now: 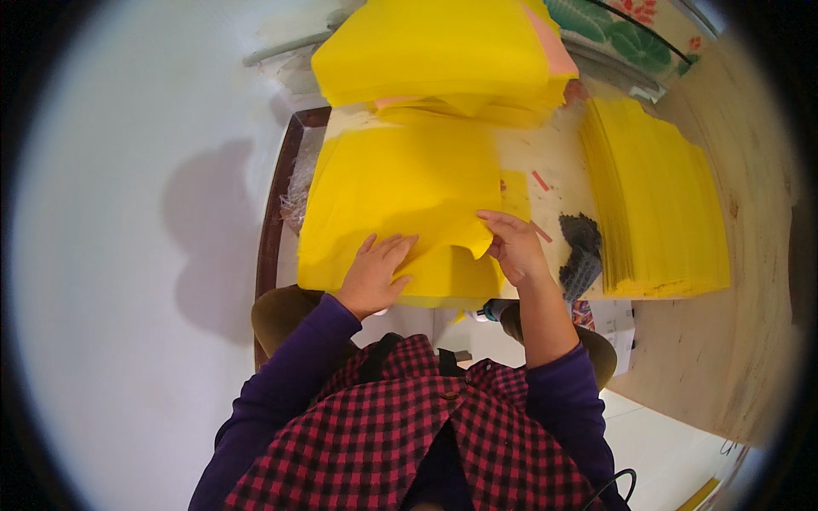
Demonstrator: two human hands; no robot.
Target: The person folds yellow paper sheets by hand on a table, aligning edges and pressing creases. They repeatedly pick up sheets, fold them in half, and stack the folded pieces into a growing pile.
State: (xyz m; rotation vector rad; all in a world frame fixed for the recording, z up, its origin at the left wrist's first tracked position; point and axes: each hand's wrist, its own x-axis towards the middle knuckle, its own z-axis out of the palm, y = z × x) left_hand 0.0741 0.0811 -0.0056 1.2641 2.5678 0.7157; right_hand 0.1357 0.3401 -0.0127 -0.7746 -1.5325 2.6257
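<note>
A wide yellow sheet (400, 183), thin and cloth-like, lies on the pale table top (550, 149) in front of me, its layers below mostly hidden. My left hand (373, 274) rests on its near part with the fingers spread. At the sheet's near right side, my right hand (516, 247) pinches the edge between thumb and fingers. That edge is lifted and curls up, with a fold running back toward the left hand.
Behind the sheet stands a thick yellow stack (434, 51) with some pink layers. Another tall yellow stack (660, 204) is at the right. Between lie a dark grey crumpled cloth (581, 255) and a small red strip (540, 180). A dark brown rail (274, 204) borders the left.
</note>
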